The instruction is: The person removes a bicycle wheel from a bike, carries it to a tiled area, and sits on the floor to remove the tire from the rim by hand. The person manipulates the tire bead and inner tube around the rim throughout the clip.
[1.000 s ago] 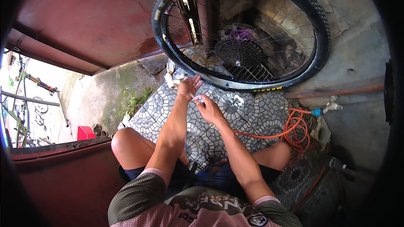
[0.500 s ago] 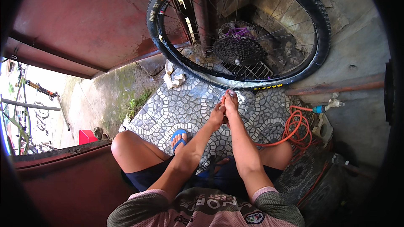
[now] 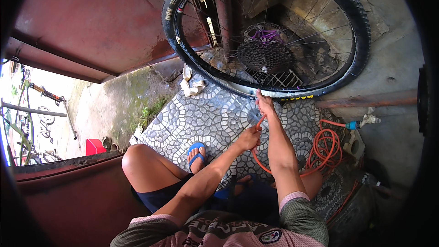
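My left hand point(image 3: 249, 138) is closed round an orange hose point(image 3: 260, 161), which loops under my right forearm. The hose's upper part rises from that fist to just beneath my right hand point(image 3: 265, 104), where its end is hidden. My right hand has a finger stretched up to the lower rim of a bicycle wheel point(image 3: 362, 41), with the other fingers partly curled. Whitish residue coats the wheel's lower rim and tyre edge. A black cassette point(image 3: 265, 57) and a purple-centred disc brake rotor point(image 3: 263, 34) sit at its hub. A bluish-white blur, perhaps water, shows beside my right hand.
Pale broken pieces point(image 3: 192, 88) lie left of the wheel on the pebble-patterned floor point(image 3: 183, 119). Coiled orange hose lies at right, joined by a blue connector point(image 3: 352, 125) to a tap point(image 3: 369, 118). A red metal panel point(image 3: 100, 18) stands left; bicycles point(image 3: 27, 119) are outside.
My hands, together before, have moved apart. The right has risen to the rim; the left has come down and right with the hose. The wheel appears slightly further right in view.
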Tool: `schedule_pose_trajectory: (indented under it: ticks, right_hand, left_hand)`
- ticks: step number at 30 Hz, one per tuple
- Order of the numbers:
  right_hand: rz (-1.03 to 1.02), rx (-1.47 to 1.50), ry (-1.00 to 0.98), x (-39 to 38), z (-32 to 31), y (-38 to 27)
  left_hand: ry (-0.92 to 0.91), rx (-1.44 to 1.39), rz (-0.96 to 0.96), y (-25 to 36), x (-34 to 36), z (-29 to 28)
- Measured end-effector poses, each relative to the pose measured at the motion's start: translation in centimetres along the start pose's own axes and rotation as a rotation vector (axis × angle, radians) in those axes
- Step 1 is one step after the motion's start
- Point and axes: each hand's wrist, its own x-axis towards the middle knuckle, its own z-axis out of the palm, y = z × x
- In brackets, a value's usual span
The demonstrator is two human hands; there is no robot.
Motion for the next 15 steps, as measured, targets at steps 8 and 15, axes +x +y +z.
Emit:
schedule_pose_trajectory:
  ticks: [8,15]
  right_hand:
    - [-0.038,0.39,-0.187,2.1,0.6,3.6]
    - [-0.026,0.547,-0.224,1.3,1.3,4.8]
  left_hand:
    - [-0.006,-0.042,-0.012,0.4,-0.4,0.1]
    - [0.099,-0.035,-0.066,0.8,0.3,-1.2]
